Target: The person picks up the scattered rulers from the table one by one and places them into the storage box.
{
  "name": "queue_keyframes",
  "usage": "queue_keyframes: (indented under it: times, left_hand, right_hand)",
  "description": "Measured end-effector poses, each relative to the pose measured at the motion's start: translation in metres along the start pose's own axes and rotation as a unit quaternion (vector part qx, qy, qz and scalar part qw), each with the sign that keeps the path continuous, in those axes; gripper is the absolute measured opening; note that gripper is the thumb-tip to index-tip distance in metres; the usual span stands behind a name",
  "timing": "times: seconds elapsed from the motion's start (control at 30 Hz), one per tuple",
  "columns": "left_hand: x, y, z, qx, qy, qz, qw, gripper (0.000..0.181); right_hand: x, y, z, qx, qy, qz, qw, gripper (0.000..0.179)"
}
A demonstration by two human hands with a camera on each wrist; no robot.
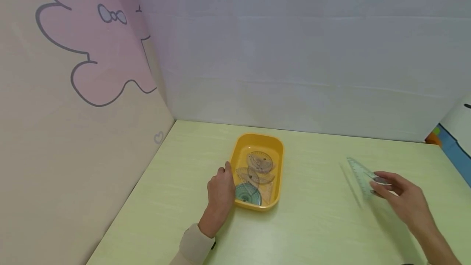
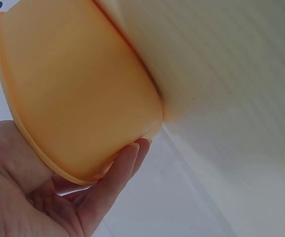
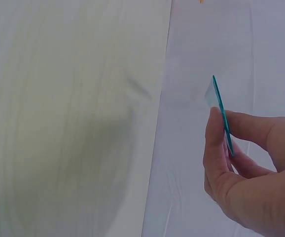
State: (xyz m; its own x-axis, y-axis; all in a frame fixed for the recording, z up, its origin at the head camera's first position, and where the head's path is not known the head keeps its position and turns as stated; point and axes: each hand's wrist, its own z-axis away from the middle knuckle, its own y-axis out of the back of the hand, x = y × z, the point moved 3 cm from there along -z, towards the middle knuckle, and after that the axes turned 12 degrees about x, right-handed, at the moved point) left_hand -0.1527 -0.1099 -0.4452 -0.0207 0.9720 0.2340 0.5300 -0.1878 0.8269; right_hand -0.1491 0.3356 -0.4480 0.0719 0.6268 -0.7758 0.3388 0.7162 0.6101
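Observation:
At the right of the head view, my right hand pinches a clear greenish set square between thumb and fingers, held up off the table and tilted. The right wrist view shows this set square nearly edge-on, its edge teal. My left hand grips the left side of a yellow plastic tray that stands on the table. In the left wrist view its fingers curl against the tray's outer wall. Inside the tray lie a green protractor, a clear round protractor and other clear drawing pieces, partly overlapping.
The pale green table meets a white sheet at its back edge. On the left rises a cream panel with a pink cartoon figure. Something blue shows past the table's right edge.

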Motion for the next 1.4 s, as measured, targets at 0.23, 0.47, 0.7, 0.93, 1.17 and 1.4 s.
queue_keyframes:
  times: [0.23, 0.47, 0.7, 0.93, 1.17, 1.4]
  left_hand:
    - [0.000, 0.000, 0.000, 0.000, 0.001, 0.002, 1.0000, 0.041]
    - [-0.001, -0.001, 0.000, 0.003, -0.001, 0.000, 1.0000, 0.039]
    - [-0.001, -0.001, 0.000, 0.000, 0.001, -0.003, 1.0000, 0.039]
    - [-0.001, -0.001, 0.001, 0.004, -0.001, -0.003, 1.0000, 0.037]
    - [-0.002, -0.002, 0.002, -0.001, 0.003, 0.000, 1.0000, 0.038]
    - [-0.002, -0.002, 0.001, 0.009, -0.004, 0.001, 1.0000, 0.037]
  right_hand:
    - [-0.013, -0.010, -0.001, 0.002, 0.018, 0.002, 0.9998, 0.056]
    - [-0.024, -0.020, 0.000, -0.004, 0.027, -0.022, 0.9994, 0.053]
    - [-0.038, -0.028, 0.001, -0.009, 0.053, -0.058, 0.9968, 0.050]
    - [-0.048, -0.036, 0.000, -0.007, 0.056, -0.057, 0.9967, 0.049]
    - [-0.059, -0.044, -0.001, -0.018, 0.064, -0.075, 0.9950, 0.048]
    - [-0.069, -0.052, 0.000, -0.016, 0.069, -0.087, 0.9937, 0.046]
